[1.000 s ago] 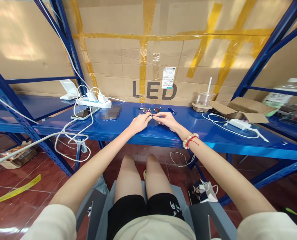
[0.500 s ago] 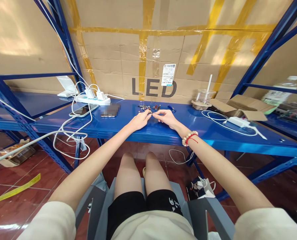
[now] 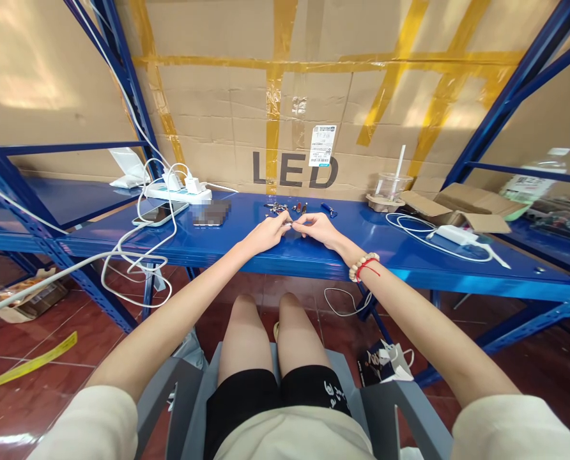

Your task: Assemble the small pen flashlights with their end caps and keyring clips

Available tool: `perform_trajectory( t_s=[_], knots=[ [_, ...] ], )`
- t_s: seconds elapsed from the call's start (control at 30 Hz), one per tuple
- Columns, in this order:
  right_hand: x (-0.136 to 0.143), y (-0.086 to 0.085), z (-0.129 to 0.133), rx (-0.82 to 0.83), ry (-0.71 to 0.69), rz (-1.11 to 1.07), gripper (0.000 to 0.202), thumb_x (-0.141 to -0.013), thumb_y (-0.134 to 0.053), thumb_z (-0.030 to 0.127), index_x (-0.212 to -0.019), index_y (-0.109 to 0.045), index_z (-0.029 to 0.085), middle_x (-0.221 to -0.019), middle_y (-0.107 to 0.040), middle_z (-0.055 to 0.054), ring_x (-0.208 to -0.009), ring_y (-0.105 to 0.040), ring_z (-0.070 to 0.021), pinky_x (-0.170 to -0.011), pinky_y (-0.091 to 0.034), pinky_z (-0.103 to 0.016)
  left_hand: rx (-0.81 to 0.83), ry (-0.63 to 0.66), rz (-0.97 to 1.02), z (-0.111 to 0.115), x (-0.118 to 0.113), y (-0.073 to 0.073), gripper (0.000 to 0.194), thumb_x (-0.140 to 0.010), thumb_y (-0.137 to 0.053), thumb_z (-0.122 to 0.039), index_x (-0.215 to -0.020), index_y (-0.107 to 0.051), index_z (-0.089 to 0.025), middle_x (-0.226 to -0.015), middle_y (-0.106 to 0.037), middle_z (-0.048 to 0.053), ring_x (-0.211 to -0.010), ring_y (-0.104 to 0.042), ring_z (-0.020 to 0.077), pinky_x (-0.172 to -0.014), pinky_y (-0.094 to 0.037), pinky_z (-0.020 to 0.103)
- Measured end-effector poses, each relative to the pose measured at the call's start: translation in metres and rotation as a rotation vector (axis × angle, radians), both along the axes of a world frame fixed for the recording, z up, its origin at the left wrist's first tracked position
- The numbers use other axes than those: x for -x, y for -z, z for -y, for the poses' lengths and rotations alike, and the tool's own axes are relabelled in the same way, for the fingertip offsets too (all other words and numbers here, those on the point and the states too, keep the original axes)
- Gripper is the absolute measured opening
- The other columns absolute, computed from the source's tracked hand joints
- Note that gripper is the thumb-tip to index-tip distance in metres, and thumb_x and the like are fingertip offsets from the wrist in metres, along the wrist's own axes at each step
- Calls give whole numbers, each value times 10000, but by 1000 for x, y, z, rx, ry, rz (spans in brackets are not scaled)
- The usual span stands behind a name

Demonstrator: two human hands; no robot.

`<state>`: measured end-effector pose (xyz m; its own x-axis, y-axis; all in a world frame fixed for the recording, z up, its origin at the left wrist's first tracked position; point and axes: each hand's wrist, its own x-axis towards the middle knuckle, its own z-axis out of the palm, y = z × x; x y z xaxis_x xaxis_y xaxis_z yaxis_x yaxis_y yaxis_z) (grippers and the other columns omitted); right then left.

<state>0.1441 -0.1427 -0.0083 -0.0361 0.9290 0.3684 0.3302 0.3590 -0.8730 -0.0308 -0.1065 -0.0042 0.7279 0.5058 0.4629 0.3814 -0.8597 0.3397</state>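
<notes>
Over the blue shelf (image 3: 218, 237), my left hand (image 3: 267, 234) and my right hand (image 3: 317, 229) meet at the fingertips. A small shiny piece (image 3: 289, 224) shows between them, pinched by the left fingers and met by the right ones; what it is cannot be made out. Both hands have their fingers pressed together. Just behind the hands lie a cluster of small metallic bits (image 3: 276, 208), some small red and dark pieces (image 3: 298, 207) and a small blue item (image 3: 329, 209).
At the left are a white power strip (image 3: 158, 190) with plugs, a phone (image 3: 161, 213), a dark blurred object (image 3: 212, 213) and looped white cables. To the right stand a plastic cup (image 3: 391, 185), an open cardboard box (image 3: 462, 203) and a white adapter (image 3: 456, 235).
The fingertips of both hands have shifted slightly, and the small piece between them now shows as a lighter, longer shape. The view has moved a little.
</notes>
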Motion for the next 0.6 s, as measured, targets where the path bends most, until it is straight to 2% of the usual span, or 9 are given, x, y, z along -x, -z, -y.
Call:
perform_trajectory(
  t_s=[0.27,0.6],
  knots=[
    [0,-1,2,31,15,24,442,-477,-763,532,-577,-581,141,-500,-518,29,-478,-423,-74,-536,-358,-249,-74,-50,-33,5,1,-4,152,-881,-374,-228,-941,-507,-187,-895,-659,36,-787,-621,174,-700,-436,256],
    [-2,1,-2,33,14,27,451,-499,-751,552,-588,-586,142,-473,-516,26,-467,-428,-78,-526,-349,-246,-66,-71,-14,4,0,-3,168,-858,-409,-214,-967,-534,-188,-862,-667,39,-771,-627,182,-681,-438,254]
  ],
)
